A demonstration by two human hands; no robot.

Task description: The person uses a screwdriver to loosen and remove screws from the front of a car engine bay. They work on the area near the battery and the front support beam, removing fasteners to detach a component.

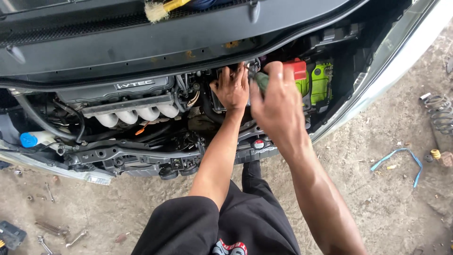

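**Two hands deep in an engine bay, one gripping a green-handled tool**

Head view: The far ends of both hands are hard to read. The left hand (231, 89) lies flat with fingers spread on a dark part at the back of the engine bay (188, 118); its fingertips go under the edge of the raised dark cowl panel (141, 38), so whether it has hold of anything cannot be told. The right hand (278, 106) is closed around a green-handled tool (261, 79), just beside the left hand. Only a short piece of the handle shows between the fingers; the tool's tip is hidden behind the hands.

Right of the hands, a battery with a bright green casing (321, 82) sits in its dark bay, partly covered by the right hand, with a red terminal cover (297, 68) on top. To the left lie the pale intake manifold (137, 114) and, at the edge, a white reservoir with a blue cap (28, 140), half hidden by hoses.

A brush (158, 9) rests on the cowl, its handle cut off by the top edge. On the dirt floor (387, 198) lie wrenches (56, 231), a blue strap (398, 158) and a coil spring (439, 111) cut off at the right.
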